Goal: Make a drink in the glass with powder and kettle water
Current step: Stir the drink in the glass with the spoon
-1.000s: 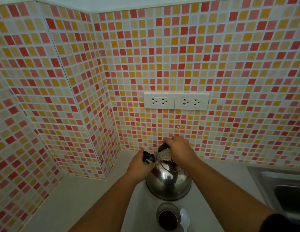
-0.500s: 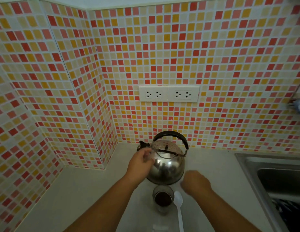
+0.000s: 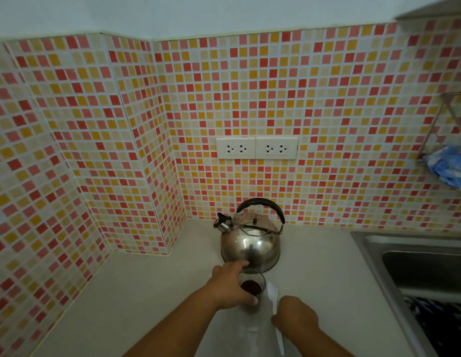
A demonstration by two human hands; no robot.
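A shiny steel kettle (image 3: 251, 240) with a black arched handle stands upright on the pale counter (image 3: 147, 292), near the tiled back wall. Just in front of it is a small glass (image 3: 252, 287) with dark brown drink inside. My left hand (image 3: 230, 287) is wrapped around the glass's left side, index finger pointing toward the kettle. A white plastic spoon (image 3: 273, 297) lies on the counter right of the glass. My right hand (image 3: 296, 315) rests over the spoon's handle, fingers curled on it.
A steel sink (image 3: 417, 266) is set into the counter at the right. Two white double sockets (image 3: 256, 148) sit on the mosaic wall above the kettle. A wire rack with blue cloth (image 3: 448, 168) hangs at the far right. The tiled wall juts out at the left.
My left hand left the kettle's spout and came down onto the glass. My right hand moved from the kettle handle down to the spoon. The kettle now stands alone.
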